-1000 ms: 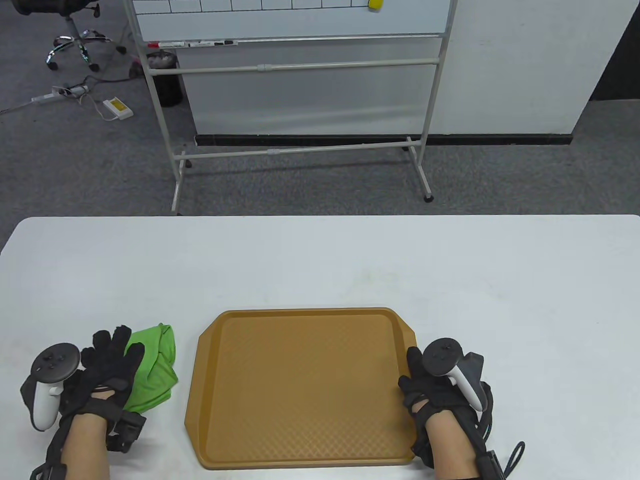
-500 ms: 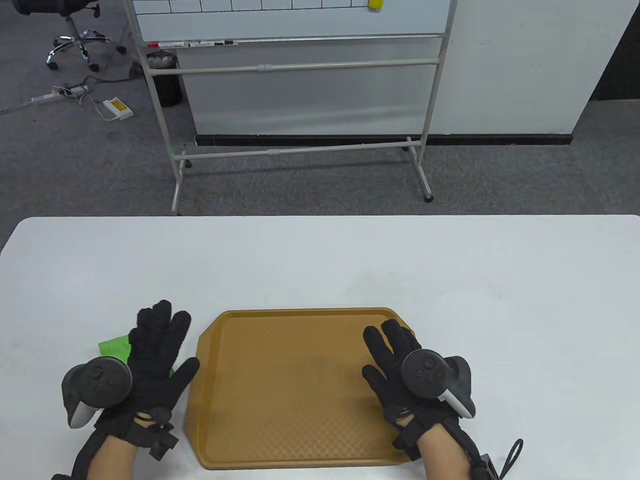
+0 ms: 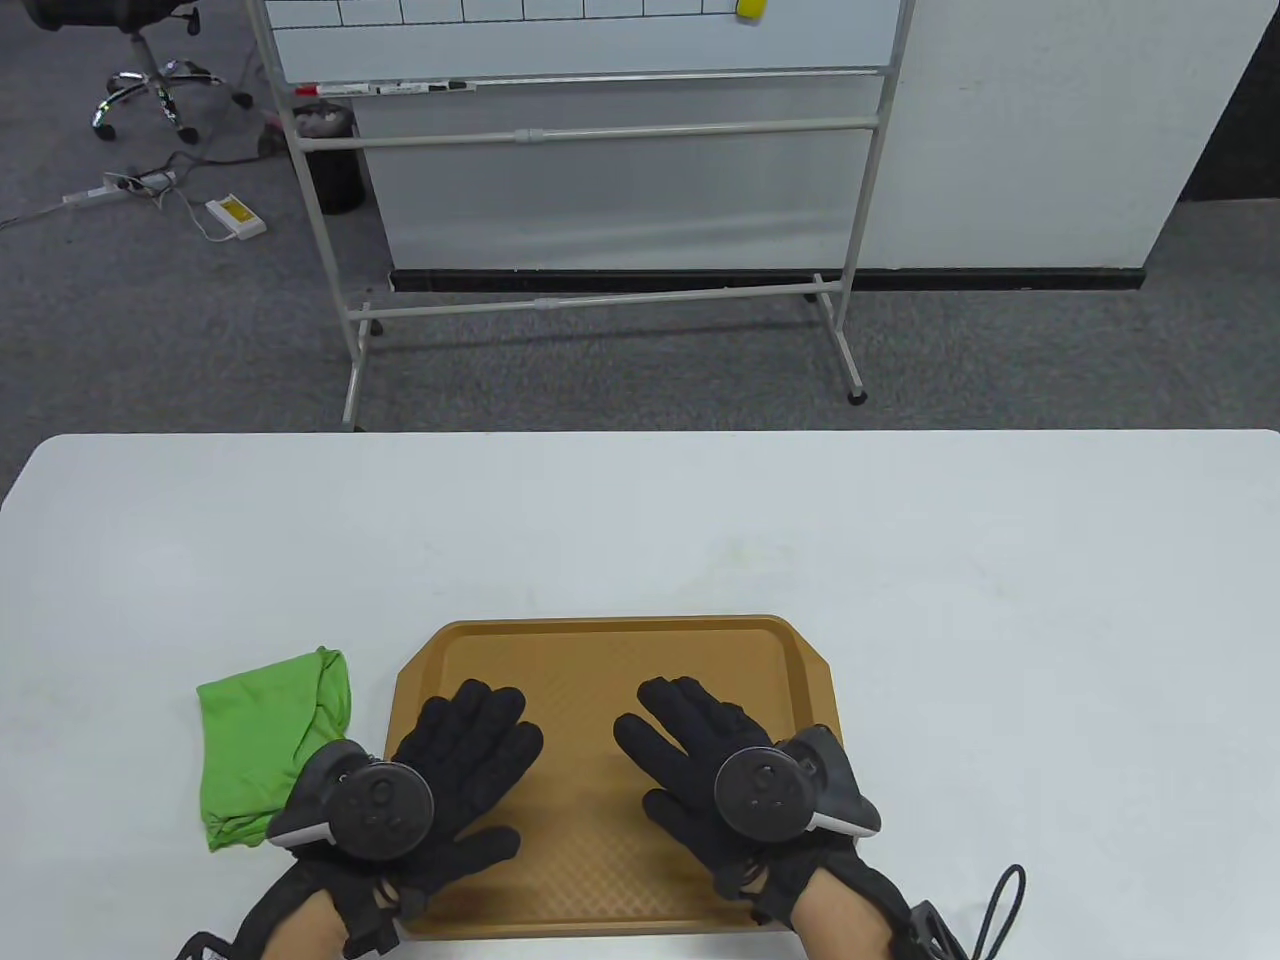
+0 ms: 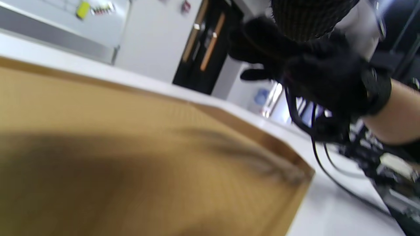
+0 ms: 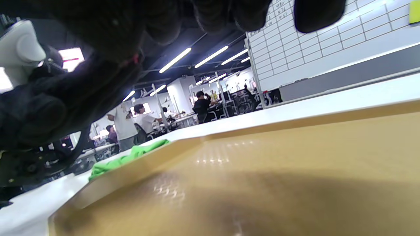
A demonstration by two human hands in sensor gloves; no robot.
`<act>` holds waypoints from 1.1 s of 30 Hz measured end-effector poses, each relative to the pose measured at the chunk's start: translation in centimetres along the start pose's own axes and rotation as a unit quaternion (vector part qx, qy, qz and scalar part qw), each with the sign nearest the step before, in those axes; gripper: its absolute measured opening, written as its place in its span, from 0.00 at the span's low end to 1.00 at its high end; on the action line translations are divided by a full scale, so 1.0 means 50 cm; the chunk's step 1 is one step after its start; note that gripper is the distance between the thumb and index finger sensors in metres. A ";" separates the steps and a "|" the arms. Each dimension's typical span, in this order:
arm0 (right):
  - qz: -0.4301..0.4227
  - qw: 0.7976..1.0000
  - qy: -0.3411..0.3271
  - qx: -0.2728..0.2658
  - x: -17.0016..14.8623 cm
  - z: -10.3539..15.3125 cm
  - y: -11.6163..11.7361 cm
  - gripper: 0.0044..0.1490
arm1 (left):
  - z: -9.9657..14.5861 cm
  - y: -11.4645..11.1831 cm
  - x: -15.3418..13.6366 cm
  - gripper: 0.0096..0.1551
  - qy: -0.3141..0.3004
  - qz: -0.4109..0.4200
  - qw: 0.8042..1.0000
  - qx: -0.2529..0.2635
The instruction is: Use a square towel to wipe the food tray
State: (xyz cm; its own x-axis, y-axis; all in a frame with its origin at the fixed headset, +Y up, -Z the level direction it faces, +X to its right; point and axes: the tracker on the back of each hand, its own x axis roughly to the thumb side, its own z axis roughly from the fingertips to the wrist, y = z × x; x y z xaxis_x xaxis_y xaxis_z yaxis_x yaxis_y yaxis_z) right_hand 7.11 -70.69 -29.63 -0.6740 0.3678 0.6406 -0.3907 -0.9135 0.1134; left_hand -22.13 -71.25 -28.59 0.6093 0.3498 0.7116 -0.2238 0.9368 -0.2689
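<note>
A tan food tray (image 3: pixel 610 650) lies at the table's front middle. A crumpled green towel (image 3: pixel 262 735) lies on the table just left of it, touched by neither hand. My left hand (image 3: pixel 470 745) is over the tray's left half with fingers spread, palm down, holding nothing. My right hand (image 3: pixel 690 745) is over the tray's right half, fingers spread, holding nothing. The wrist views show both hands a little above the tray floor (image 4: pixel 131 137) (image 5: pixel 295 157). The towel shows beyond the tray rim in the right wrist view (image 5: pixel 128 157).
The white table (image 3: pixel 900 560) stretches wide behind and right of the tray. A whiteboard stand (image 3: pixel 600 200) and an office chair (image 3: pixel 140 70) stand on the carpet beyond the far edge. A cable loop (image 3: pixel 1005 900) hangs by my right wrist.
Both hands moved inward from the tray's outer sides to over its middle. My left hand left the green towel, which now lies uncovered on the table.
</note>
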 end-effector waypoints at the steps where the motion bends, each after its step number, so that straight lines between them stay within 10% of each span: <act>1: 0.003 1.000 -0.003 0.003 0.003 -0.002 0.003 0.43 | -0.005 -0.010 0.000 0.50 -0.001 -0.005 1.000 -0.019; 33: 0.026 0.999 0.030 -0.009 -0.007 0.001 0.011 0.43 | 0.007 -0.007 -0.019 0.49 0.026 -0.021 0.999 -0.037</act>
State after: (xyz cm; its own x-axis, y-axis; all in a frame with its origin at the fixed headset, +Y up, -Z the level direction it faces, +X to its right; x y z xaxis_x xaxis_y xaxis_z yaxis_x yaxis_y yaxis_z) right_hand 7.17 -71.33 -29.74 -0.7295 0.3297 0.5993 -0.3645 -0.9288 0.0674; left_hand -22.89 -71.91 -28.96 0.6558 0.3070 0.6897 -0.1410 0.9473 -0.2876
